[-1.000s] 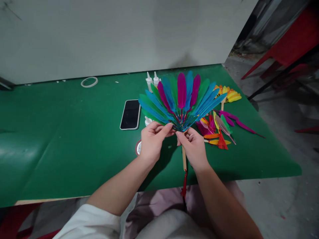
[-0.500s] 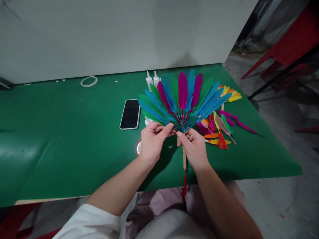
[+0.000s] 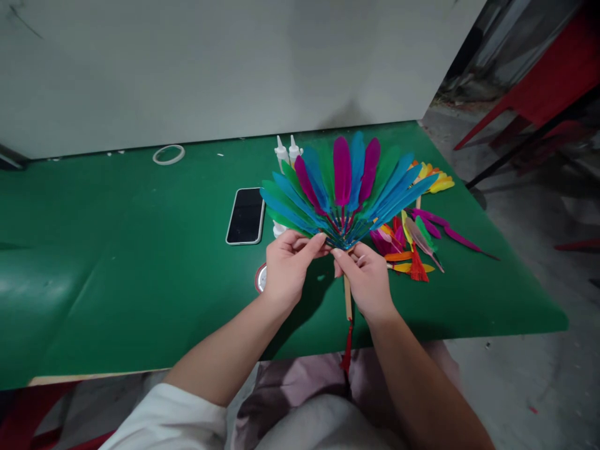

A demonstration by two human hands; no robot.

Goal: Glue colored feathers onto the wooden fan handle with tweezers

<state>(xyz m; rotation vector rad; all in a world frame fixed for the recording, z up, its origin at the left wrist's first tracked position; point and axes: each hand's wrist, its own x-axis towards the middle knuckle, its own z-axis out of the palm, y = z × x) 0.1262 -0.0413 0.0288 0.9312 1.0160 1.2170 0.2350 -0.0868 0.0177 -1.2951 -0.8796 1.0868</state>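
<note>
- We see a red tassel (image 3: 347,350) hanging below the slim wooden handle (image 3: 347,300) of the blue, green and magenta feather fan (image 3: 342,172).
- We hold this fan above the green table (image 3: 140,262), our left hand (image 3: 288,269) pinched on its lower left feathers, our right hand (image 3: 368,284) clamped where feathers meet handle.
- Right of the fan we see loose multicoloured feathers (image 3: 397,257); left of it, a black-screened phone (image 3: 245,215).
- Beyond its right side lies a yellow-orange feather fan (image 3: 438,178).
- Behind it stand white nozzle-tipped bottles (image 3: 282,157); far left, a pale ring (image 3: 169,164).
</note>
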